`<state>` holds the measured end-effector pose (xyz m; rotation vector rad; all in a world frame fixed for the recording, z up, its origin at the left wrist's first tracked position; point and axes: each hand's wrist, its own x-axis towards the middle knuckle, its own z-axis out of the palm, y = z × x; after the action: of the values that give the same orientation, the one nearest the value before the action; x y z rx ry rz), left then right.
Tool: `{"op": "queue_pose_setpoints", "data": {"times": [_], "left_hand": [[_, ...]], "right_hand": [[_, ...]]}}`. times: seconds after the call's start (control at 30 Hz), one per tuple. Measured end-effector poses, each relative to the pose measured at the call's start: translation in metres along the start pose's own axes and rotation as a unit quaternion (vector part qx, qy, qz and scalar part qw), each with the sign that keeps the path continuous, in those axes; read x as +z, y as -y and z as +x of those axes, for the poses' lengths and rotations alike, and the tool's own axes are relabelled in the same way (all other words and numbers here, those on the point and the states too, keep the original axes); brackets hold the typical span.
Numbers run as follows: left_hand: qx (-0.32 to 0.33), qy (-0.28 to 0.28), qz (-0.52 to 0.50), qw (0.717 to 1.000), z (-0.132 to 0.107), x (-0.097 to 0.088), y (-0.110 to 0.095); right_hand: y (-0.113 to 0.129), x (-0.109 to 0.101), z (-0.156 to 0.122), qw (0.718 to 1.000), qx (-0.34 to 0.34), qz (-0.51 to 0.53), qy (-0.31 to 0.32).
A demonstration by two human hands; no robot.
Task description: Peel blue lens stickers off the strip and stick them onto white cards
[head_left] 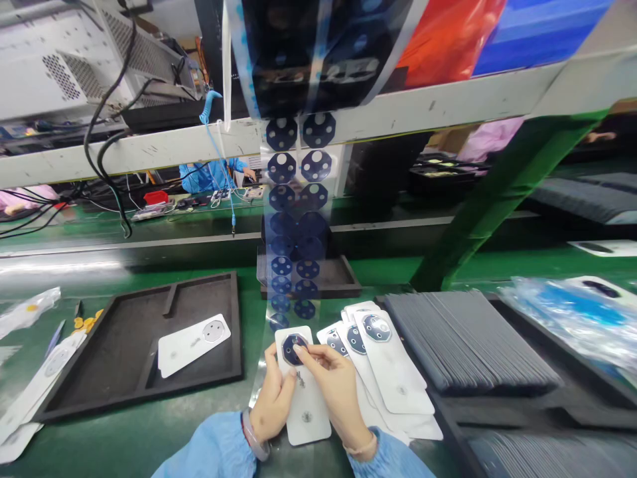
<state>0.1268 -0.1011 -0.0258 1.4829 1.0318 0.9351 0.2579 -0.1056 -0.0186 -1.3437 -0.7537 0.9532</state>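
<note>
My left hand [273,398] grips a white phone back panel [308,421] by its left edge, thumb lying on its face. Near the panel's top sits a dark octagonal camera-area sticker [288,350] with round holes. The fingertips of my right hand [338,388] press on that sticker, thumb and fingers close together; whether they pinch anything cannot be seen. Just behind the panel hangs a clear strip [298,251] carrying two columns of dark octagonal stickers. To the right lies a fanned stack of white panels [393,372] with dark octagons on them.
On the left, a black tray [114,398] holds a white panel [182,348]. More white panels [30,405] lie at the far left. Dark sheets [468,338] stand packed in a tray at right, beside plastic bags [572,318]. A green post [497,199] and white shelf beam [448,99] stand ahead.
</note>
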Motion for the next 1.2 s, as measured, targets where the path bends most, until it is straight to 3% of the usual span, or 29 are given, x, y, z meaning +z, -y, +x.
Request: {"op": "queue_pose_setpoints", "data": {"times": [0.2,0.3,0.43,0.5,0.53,0.6,0.67,0.73,0.93,1.07,1.13,1.2], "left_hand": [[-0.009,-0.017,-0.023,1.000,-0.001,0.002,-0.001],[-0.003,-0.067,-0.015,0.998,0.000,0.003,0.002],[-0.001,-0.102,-0.047,0.994,0.001,0.005,0.007],[-0.014,-0.108,-0.077,0.991,0.000,0.005,0.007],[-0.017,-0.110,-0.086,0.990,0.000,0.005,0.006],[-0.013,-0.103,-0.078,0.992,-0.001,0.006,0.004],[0.000,-0.092,-0.049,0.995,-0.002,0.007,0.001],[-0.001,-0.079,-0.032,0.996,-0.002,0.007,0.000],[-0.070,-0.034,-0.116,0.990,0.002,0.006,0.000],[-0.080,-0.111,-0.129,0.982,0.006,0.001,0.000],[-0.056,-0.151,-0.084,0.983,0.009,-0.002,0.000],[-0.013,-0.135,-0.014,0.991,0.012,-0.005,-0.001]], "right_hand": [[-0.001,0.002,-0.002,0.998,-0.036,-0.045,0.000],[0.001,0.004,-0.008,0.982,-0.148,-0.119,-0.012],[0.001,0.003,-0.010,0.889,-0.360,-0.273,-0.068],[0.001,0.001,-0.007,0.854,-0.388,-0.330,-0.106],[0.001,-0.001,-0.004,0.854,-0.377,-0.339,-0.116],[0.001,-0.003,0.000,0.891,-0.323,-0.304,-0.094],[0.001,-0.004,0.003,0.947,-0.235,-0.218,-0.001],[0.001,-0.004,0.004,0.975,-0.153,-0.138,0.088],[0.005,-0.006,0.004,0.984,-0.077,-0.026,0.162],[0.006,-0.003,0.001,0.967,-0.039,0.019,0.252],[0.005,0.001,0.000,0.966,-0.049,0.017,0.254],[0.006,0.002,0.004,0.972,-0.062,0.018,0.227]]}}
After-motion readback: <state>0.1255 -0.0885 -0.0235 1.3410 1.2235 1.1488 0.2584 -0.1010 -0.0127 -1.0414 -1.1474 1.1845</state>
